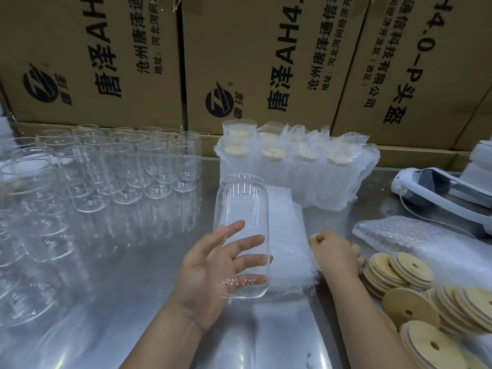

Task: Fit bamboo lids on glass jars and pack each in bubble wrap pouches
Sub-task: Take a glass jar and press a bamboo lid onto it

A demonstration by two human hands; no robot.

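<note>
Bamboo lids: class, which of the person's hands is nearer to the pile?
Right. The right hand lies beside the bamboo lids, at their left edge; the left hand is farther left, holding the glass jar.

A glass jar (241,235) is in the middle, above the metal table (119,302), lying on the left hand (213,265). Left of the jar, many empty glass jars (127,166) stand in rows. Under the jar and just right of it lies a flat pile of bubble wrap pouches (287,249). Behind the jar, a bit to the right, stand wrapped jars (298,166) with lids on. Right of the jar are bamboo lids (415,296) in piles, with more pouches (415,241) behind them. Far right lies what may be a headset (439,193). Cardboard boxes (266,62) stand at the very back.
</note>
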